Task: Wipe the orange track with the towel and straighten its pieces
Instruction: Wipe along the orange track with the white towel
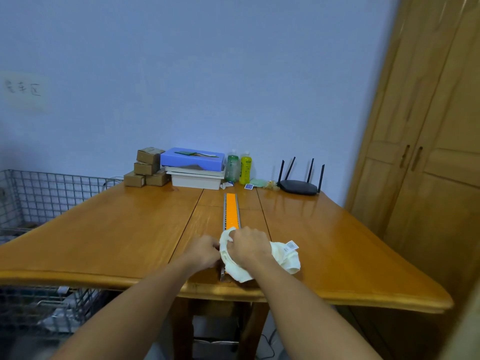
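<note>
**Item 1: orange track point(231, 211), one.** It is a long, narrow strip with grey rails that lies flat on the tabletop point(104, 229). It runs straight away from both grips, and its near end is covered beneath them. We judge it light and fairly stiff. It is made of many small orange pieces, too small for us to count, and these could shift under a hard push. It is best held by a side rail, close to where the wiping is done.

**Item 2: towel point(287, 257), one.** It is cream, soft and limp, and is bunched up. A tagged loose end trails to the outer side of the right grip. We judge it will crumple rather than slide cleanly, so it should be held in a wad with the palm on top.

**Item 3: right grip point(249, 246).** The fingers are curled over the wadded towel, holding it down on the track's near stretch.

**Item 4: left grip point(205, 252).** The fingers are curled tight at the track's left rail, just beside the right grip. We judge that it pinches the rail to steady it, though the towel partly hides the contact.

**Sundries, well beyond both grips at the wall:**
- cardboard boxes point(148, 167), four
- bottles point(239, 167), two, one green and one yellow
- router point(298, 187), one, with four antennas
- blue box point(192, 158), one, on a stack of white trays
</note>
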`<state>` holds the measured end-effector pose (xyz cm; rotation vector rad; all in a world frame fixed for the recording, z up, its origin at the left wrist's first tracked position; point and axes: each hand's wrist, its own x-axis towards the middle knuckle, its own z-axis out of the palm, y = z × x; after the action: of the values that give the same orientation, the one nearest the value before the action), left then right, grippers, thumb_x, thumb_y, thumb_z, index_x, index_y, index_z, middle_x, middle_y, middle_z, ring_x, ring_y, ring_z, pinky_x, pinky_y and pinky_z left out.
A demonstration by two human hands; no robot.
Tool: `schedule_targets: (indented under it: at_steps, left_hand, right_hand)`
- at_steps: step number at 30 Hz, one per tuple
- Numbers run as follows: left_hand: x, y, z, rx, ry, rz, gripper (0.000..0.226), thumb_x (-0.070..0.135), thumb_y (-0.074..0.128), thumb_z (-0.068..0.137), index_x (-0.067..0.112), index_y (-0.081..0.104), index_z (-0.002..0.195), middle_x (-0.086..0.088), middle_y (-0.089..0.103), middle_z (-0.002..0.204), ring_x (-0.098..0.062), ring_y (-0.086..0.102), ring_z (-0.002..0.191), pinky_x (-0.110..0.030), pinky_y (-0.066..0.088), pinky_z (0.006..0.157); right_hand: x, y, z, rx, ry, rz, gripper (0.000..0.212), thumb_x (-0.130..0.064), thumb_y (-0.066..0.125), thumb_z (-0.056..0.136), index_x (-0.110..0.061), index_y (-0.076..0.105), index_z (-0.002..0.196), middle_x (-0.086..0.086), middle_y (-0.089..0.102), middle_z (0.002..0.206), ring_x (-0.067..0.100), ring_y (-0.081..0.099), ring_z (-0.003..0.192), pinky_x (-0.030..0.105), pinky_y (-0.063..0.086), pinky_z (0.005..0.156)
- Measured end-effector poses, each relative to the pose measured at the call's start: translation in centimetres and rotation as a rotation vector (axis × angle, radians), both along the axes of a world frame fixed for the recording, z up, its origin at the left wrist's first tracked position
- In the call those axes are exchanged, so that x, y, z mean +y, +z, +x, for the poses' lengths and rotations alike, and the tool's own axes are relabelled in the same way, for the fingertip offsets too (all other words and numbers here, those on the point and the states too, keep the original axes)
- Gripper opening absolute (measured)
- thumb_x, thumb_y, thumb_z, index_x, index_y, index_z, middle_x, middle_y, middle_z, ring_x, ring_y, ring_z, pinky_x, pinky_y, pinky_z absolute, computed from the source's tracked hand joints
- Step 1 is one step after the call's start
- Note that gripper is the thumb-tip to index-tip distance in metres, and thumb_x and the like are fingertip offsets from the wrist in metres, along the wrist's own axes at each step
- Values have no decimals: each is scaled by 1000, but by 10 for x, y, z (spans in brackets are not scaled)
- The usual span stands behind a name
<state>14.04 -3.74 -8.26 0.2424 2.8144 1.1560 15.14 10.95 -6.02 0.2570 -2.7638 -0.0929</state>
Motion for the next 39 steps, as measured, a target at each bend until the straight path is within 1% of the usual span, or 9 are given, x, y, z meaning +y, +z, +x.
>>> schedule_targets:
  at_steps: [4, 8, 17, 20, 23, 26, 30, 35, 39]
  left_hand:
    - [3, 3, 4, 1, 1, -33, 13, 20, 64, 98, 11, 73, 102, -1, 61, 65, -12, 52, 57, -24, 43, 52]
    - [3, 4, 4, 9, 14, -54, 7, 22, 66, 98, 17, 68, 101, -3, 65, 74, -13, 57, 64, -25, 47, 55]
    - [-1, 4, 4, 10, -6, -70, 16, 25, 68, 96, 17, 67, 109, -9, 72, 99, -13, 62, 74, -23, 50, 59]
    - [-3, 3, 2, -6, -24, -60, 14, 25, 68, 96, 17, 66, 108, -8, 73, 99, -13, 61, 74, -23, 49, 58]
    - [-5, 5, 1, -20, -52, -58, 13, 24, 67, 96, 16, 67, 105, -11, 73, 99, -14, 61, 73, -23, 48, 57]
    - [-6, 8, -1, -31, -61, -50, 12, 25, 63, 99, 15, 67, 103, -8, 71, 91, -13, 61, 71, -22, 48, 56]
    - [-7, 17, -4, -71, -44, -39, 16, 24, 58, 102, 12, 68, 102, -5, 68, 84, -13, 62, 66, -23, 49, 55]
    - [-9, 28, -21, 1, -17, -94, 16, 21, 56, 102, 13, 67, 93, -8, 69, 85, -17, 64, 71, -31, 53, 65]
    - [-7, 32, -32, 19, -1, -126, 17, 23, 55, 103, 12, 68, 99, -7, 70, 88, -15, 64, 71, -26, 52, 61]
  right_hand:
    - [10, 2, 9, -11, -18, 6, 31, -32, 45, 101, -16, 67, 114, 6, 68, 100, 26, 60, 80, 34, 42, 66]
    - [20, 2, 14, -26, -38, 13, 30, -32, 45, 101, -16, 68, 113, 5, 68, 96, 24, 57, 76, 34, 43, 65]
    - [41, 4, 20, -48, -53, 75, 29, -29, 45, 102, -14, 68, 109, 4, 68, 94, 23, 55, 72, 33, 42, 64]
    - [51, 8, 19, -43, -63, 96, 27, -27, 45, 102, -14, 68, 110, 3, 66, 93, 22, 56, 75, 33, 42, 65]
    - [64, 21, 17, -21, -87, 92, 28, -29, 44, 102, -16, 66, 114, 4, 68, 103, 25, 59, 82, 33, 40, 67]
    - [73, 31, 13, 3, -106, 74, 28, -31, 44, 102, -18, 66, 114, 4, 70, 104, 25, 60, 81, 33, 41, 67]
    - [74, 36, 5, 34, -101, 65, 30, -33, 43, 102, -20, 67, 114, 4, 70, 103, 26, 66, 88, 33, 42, 67]
    - [72, 39, -10, 115, -96, 29, 34, -38, 40, 104, -22, 66, 119, 3, 67, 105, 24, 66, 87, 33, 38, 63]
    - [76, 41, -26, 131, -99, 28, 38, -40, 38, 105, -22, 63, 127, 4, 65, 113, 26, 66, 94, 33, 37, 65]
